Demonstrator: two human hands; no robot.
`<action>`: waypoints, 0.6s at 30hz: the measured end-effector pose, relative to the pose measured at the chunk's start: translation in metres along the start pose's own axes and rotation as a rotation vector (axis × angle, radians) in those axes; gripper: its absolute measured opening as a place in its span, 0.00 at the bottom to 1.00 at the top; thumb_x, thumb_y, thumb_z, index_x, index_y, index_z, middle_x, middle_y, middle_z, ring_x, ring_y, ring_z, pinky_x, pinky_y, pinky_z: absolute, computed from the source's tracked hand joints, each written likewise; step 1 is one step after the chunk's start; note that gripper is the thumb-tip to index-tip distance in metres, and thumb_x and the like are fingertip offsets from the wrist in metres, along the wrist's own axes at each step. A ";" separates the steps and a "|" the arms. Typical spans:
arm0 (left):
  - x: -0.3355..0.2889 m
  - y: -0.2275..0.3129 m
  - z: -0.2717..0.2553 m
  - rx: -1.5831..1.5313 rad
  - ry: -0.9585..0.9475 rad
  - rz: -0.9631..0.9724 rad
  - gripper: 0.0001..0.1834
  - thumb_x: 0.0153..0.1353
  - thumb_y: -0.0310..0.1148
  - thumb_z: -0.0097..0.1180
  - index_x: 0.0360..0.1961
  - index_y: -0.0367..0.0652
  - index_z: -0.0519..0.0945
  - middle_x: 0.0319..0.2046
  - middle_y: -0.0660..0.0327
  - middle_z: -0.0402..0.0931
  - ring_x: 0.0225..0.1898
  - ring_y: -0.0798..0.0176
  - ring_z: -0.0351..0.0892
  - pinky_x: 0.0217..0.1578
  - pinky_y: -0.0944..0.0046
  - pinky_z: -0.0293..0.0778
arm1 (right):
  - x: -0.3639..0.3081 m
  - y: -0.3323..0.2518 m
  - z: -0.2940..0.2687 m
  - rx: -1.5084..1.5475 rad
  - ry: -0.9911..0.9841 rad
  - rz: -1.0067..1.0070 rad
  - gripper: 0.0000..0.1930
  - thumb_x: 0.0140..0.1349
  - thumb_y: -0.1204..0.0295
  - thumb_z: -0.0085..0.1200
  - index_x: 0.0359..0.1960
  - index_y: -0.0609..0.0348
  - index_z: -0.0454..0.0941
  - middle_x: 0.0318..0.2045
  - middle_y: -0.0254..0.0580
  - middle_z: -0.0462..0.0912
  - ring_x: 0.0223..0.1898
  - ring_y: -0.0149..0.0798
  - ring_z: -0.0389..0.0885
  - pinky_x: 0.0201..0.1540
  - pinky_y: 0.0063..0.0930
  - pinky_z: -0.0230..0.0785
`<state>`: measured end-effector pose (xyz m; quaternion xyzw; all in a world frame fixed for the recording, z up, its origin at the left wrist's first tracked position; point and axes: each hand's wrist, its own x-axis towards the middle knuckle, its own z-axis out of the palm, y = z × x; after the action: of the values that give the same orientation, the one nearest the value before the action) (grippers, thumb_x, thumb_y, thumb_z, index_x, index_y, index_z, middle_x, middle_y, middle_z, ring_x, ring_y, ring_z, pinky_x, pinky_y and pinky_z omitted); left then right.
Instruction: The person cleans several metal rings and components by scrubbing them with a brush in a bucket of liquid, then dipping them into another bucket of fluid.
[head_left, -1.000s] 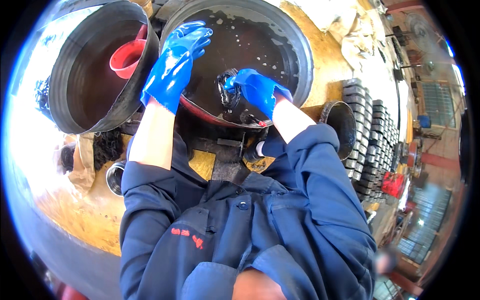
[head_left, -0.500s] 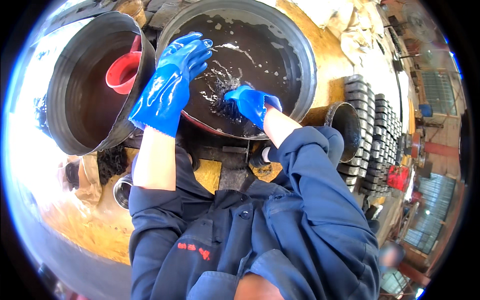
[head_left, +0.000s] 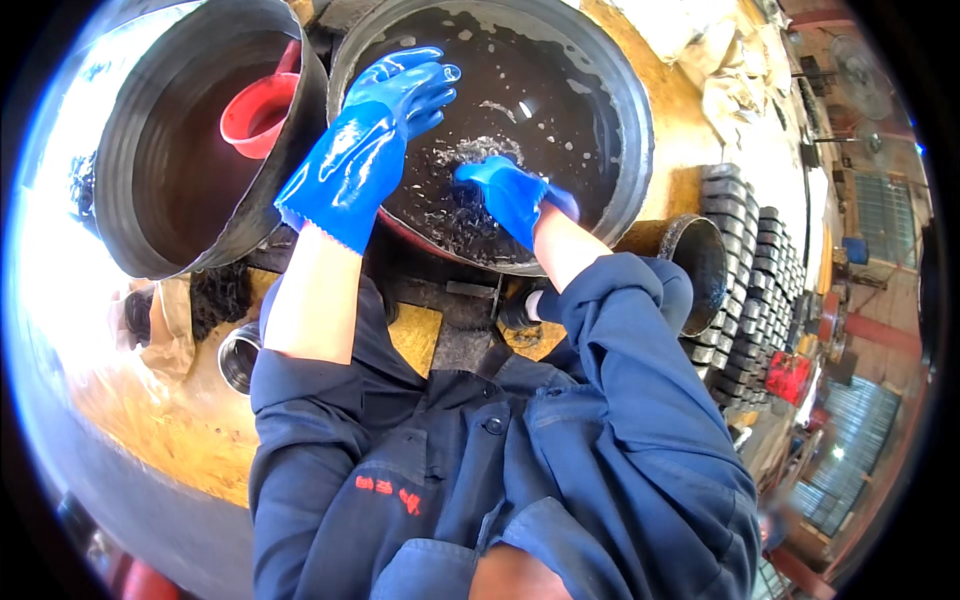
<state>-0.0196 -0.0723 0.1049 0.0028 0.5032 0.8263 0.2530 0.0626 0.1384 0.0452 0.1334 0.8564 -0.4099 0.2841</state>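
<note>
My left hand, in a shiny blue rubber glove, hovers above the left side of a large round metal tub with its fingers stretched out and holding nothing. Dark brown liquid with patches of pale foam fills the tub. My right hand, gloved in blue too, is low over the liquid near the tub's close rim, fingers bent down and together. Beneath it lies a dark, stringy or bristly mass, half in the liquid amid ripples and bubbles; what it is I cannot make out.
Left of the tub stands a second metal tub with brown liquid and a red dipper. Stacked dark metal blocks and a dark, open-ended cylinder are at right. A small metal can and brown paper lie at left.
My right hand has shifted slightly in the liquid, and the splash under it has spread. My left hand stays raised over the tub. The whole view has shifted a little.
</note>
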 end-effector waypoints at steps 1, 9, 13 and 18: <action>-0.002 0.000 -0.004 -0.003 0.014 0.002 0.23 0.76 0.40 0.57 0.70 0.51 0.76 0.63 0.59 0.82 0.64 0.57 0.81 0.64 0.55 0.75 | 0.001 -0.006 0.003 0.235 0.042 0.081 0.25 0.72 0.60 0.58 0.62 0.66 0.80 0.50 0.51 0.87 0.49 0.42 0.84 0.59 0.40 0.72; -0.008 0.005 0.011 -0.014 0.073 -0.055 0.22 0.76 0.42 0.56 0.68 0.51 0.77 0.63 0.60 0.83 0.64 0.58 0.81 0.64 0.57 0.75 | 0.018 0.070 -0.008 -0.368 -0.132 -0.386 0.25 0.70 0.60 0.63 0.62 0.64 0.82 0.52 0.49 0.88 0.51 0.39 0.83 0.60 0.37 0.72; -0.003 -0.003 -0.004 -0.036 -0.024 -0.005 0.22 0.78 0.43 0.53 0.69 0.51 0.77 0.63 0.60 0.82 0.64 0.58 0.81 0.64 0.57 0.75 | 0.024 0.045 -0.001 -0.124 -0.046 -0.262 0.25 0.70 0.60 0.62 0.63 0.64 0.81 0.52 0.49 0.87 0.51 0.40 0.83 0.61 0.37 0.71; -0.010 0.002 0.013 0.025 -0.029 0.095 0.22 0.81 0.45 0.48 0.69 0.50 0.76 0.63 0.59 0.82 0.64 0.58 0.82 0.64 0.56 0.75 | 0.032 0.059 0.014 0.463 -0.108 -0.053 0.25 0.71 0.60 0.61 0.63 0.64 0.81 0.52 0.49 0.87 0.51 0.40 0.83 0.61 0.38 0.71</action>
<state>-0.0081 -0.0669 0.1153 0.0417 0.5092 0.8308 0.2208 0.0696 0.1649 -0.0177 0.1506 0.7265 -0.6091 0.2804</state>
